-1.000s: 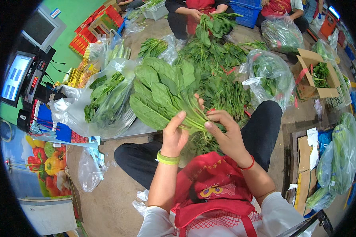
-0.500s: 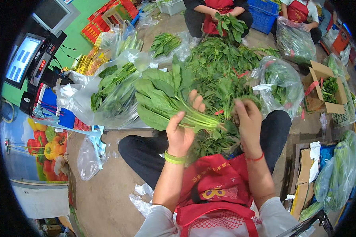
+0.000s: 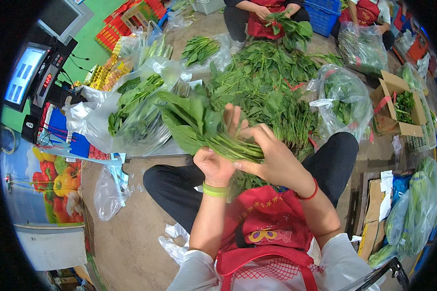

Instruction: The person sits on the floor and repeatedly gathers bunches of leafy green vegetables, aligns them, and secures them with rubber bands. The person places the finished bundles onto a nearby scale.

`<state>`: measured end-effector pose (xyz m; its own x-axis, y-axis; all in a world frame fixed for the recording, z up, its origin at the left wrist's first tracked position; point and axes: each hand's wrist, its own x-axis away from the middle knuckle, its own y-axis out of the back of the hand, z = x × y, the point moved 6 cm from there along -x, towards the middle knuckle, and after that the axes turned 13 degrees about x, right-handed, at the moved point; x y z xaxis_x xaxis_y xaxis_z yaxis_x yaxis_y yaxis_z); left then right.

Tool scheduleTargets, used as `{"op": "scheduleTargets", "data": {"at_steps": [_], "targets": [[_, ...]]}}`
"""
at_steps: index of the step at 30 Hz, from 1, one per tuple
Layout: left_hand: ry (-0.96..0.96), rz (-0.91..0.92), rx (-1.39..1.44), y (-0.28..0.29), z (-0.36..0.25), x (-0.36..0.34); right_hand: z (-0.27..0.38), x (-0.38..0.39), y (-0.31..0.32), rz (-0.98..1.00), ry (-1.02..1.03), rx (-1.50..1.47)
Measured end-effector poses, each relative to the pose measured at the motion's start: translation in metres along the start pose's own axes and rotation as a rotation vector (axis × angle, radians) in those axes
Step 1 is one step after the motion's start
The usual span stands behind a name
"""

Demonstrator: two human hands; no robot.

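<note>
Left hand (image 3: 217,165) is closing round the stem end of a bunch of leafy greens (image 3: 199,127), fingers curled tight beneath it, a green band on the wrist; bunch is lying across the lap line, leaves fanning up and to the person's left, stems pointing right; right hand (image 3: 272,157) is resting over the stems just beside the left, fingers bent and pinching at the stem ends, thumb side touching the bunch, a red band on that wrist; both hands are gripping, neither is spread open

Handling, as a judgement: bunch is looking light and limp; leaves soft, likely to bruise or tear if squeezed; stems firmer and lying parallel, so the stem end is the place to take hold, not the blades; loose stalks could be slipping out of a slack grip

Surroundings, left to right: weighing scale with lit screen (image 3: 26,72) is standing at far left; clear plastic bag of greens (image 3: 131,114) is sitting near the bunch's leaf tips; loose pile of greens (image 3: 277,82) is spreading on the floor beyond the hands; another bagged lot (image 3: 344,99) is lying right of the pile; cardboard box with greens (image 3: 398,104) is sitting further right; another person (image 3: 267,14) is sitting across the pile, handling leaves; red apron (image 3: 272,228) is covering the person's front below the hands
</note>
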<state>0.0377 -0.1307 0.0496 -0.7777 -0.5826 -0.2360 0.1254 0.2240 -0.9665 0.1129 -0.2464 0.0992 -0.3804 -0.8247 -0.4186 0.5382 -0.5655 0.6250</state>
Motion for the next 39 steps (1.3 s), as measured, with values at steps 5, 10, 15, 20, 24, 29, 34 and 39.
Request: {"op": "scheduleTargets", "data": {"at_steps": [5,10,15,20,24,29,34,39], "targets": [[0.069,0.025,0.112,0.001,0.011,-0.007,0.007,0.009,-0.009,-0.021,-0.115,0.184],[0.123,-0.008,-0.055,0.016,0.013,0.005,-0.001,0.012,-0.012,-0.129,-0.157,0.266],[0.104,-0.104,-0.157,0.020,0.009,0.011,-0.003,0.013,-0.004,-0.208,-0.141,0.255],[0.156,-0.112,-0.155,0.018,0.008,0.013,0.005,0.011,-0.003,-0.236,-0.031,0.363],[0.107,-0.099,-0.156,0.010,0.008,0.013,0.003,0.007,-0.010,-0.283,-0.003,0.400],[0.131,-0.057,-0.084,0.033,0.002,0.021,0.009,-0.010,-0.011,-0.312,-0.006,0.305],[0.072,-0.155,-0.051,0.015,0.002,0.021,-0.014,-0.010,-0.017,-0.208,-0.227,-0.097],[0.090,-0.172,-0.182,0.011,-0.001,0.020,-0.036,-0.009,-0.014,-0.098,-0.425,-0.664]]}}
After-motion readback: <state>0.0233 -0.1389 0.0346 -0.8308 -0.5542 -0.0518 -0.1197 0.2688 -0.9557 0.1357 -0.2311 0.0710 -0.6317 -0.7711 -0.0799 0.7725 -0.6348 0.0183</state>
